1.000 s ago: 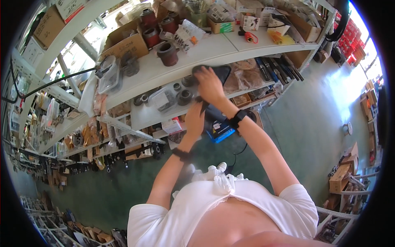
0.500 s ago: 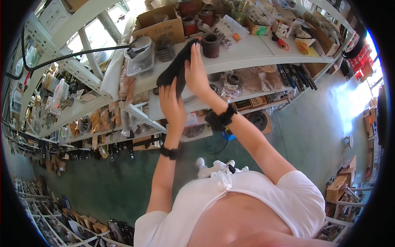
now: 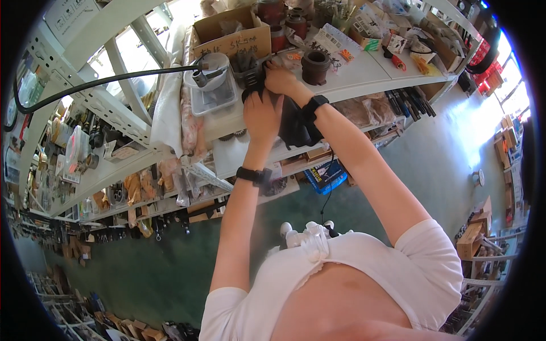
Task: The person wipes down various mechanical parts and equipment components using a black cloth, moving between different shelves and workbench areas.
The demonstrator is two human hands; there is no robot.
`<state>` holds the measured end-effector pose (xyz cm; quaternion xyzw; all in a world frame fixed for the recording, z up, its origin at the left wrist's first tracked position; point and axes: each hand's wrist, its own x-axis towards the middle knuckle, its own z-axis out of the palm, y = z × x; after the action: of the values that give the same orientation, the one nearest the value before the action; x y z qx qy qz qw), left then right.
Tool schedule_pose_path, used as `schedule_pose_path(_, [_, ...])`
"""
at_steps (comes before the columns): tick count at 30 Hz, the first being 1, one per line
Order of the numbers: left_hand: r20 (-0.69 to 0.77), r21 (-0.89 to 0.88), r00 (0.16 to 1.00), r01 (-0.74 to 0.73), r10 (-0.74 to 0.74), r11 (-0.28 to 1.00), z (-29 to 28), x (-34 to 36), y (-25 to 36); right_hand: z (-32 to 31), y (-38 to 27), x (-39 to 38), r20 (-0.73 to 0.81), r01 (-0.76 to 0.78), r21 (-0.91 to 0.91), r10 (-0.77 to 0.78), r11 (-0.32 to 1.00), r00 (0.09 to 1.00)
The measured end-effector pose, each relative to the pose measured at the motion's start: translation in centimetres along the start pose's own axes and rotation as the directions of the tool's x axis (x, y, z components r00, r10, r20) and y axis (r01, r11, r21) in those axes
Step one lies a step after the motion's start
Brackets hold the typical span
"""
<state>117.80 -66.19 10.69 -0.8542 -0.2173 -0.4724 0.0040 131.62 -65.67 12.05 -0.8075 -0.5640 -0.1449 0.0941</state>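
Observation:
Both hands are at the upper shelf's front, on a black, flexible cloth-like item (image 3: 296, 126) that drapes over the edge. My right hand (image 3: 278, 78) grips its upper part beside a container of dark metal parts (image 3: 247, 65). My left hand (image 3: 263, 116), lower and to the left, has its fingers curled onto the same item. Left of them a white bowl (image 3: 207, 63) with metal pieces rests on a clear plastic tray (image 3: 210, 99). A dark ringed cylinder (image 3: 314, 68) stands to the right of my right hand.
A cardboard box (image 3: 227, 35) sits behind. A black cable (image 3: 114, 78) spans the left rack. A lower shelf (image 3: 224, 156) holds bagged parts and dark rods (image 3: 409, 102). A blue package (image 3: 324, 179) lies low beneath. Crates (image 3: 472, 238) stand at the right beside the green floor.
Both hands have moved up and leftward toward the plastic containers. The black item was raised in a folded slab and now drapes lower, to the right of my left hand.

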Motion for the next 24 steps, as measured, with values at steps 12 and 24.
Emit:
schedule_pose_path(12, [0.092,-0.004,0.973,-0.213,0.212,0.977,-1.1,-2.7,0.1,-2.8,-1.0,-8.7,-0.087,-0.013,0.082,0.020,0.997,0.996])
schedule_pose_path(24, [0.169,-0.157,0.938,-0.278,0.303,0.948,1.8,2.8,-1.1,-2.9,1.3,-0.4,0.300,-0.013,-0.015,0.017,1.000,0.954])
